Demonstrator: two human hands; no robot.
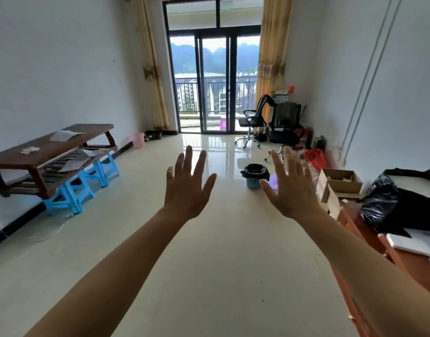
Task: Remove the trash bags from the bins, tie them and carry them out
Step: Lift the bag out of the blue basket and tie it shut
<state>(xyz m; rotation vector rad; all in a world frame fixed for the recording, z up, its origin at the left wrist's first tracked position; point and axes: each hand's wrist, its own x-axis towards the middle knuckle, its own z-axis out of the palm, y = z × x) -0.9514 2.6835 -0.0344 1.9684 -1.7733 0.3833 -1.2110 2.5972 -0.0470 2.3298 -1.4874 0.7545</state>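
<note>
Both arms reach forward in the middle of the frame. The left hand [186, 188] and the right hand [290, 190] are spread wide with straight fingers, backs toward the camera, holding nothing.

Between the 2 hands, a little right of centre, a small blue plastic basket bin [254, 184] stands on the glossy cream tiled floor [209, 251]. It is lined with a black trash bag [254, 169] folded over its rim. The right thumb lies just beside this bin in the picture, and the hand covers a pale purple object next to it, possibly another bag; too little shows to tell.

A second bin, a pink plastic one [138, 140], sits at centre left against the white wall, near the yellow curtain [152, 76].

At left, a low brown wooden table [51, 152] carries papers, with bright blue plastic stools [73, 193] pushed under its near side.

At top centre is a dark-framed sliding glass door [215, 83]. Right of it stand 2 black office chairs [285, 132], with a red plastic bag [316, 158] on the floor close by.

At the right edge are open brown cardboard boxes [337, 183] and a crumpled black plastic bag [384, 210] lying on a reddish wooden desk [413, 261].
</note>
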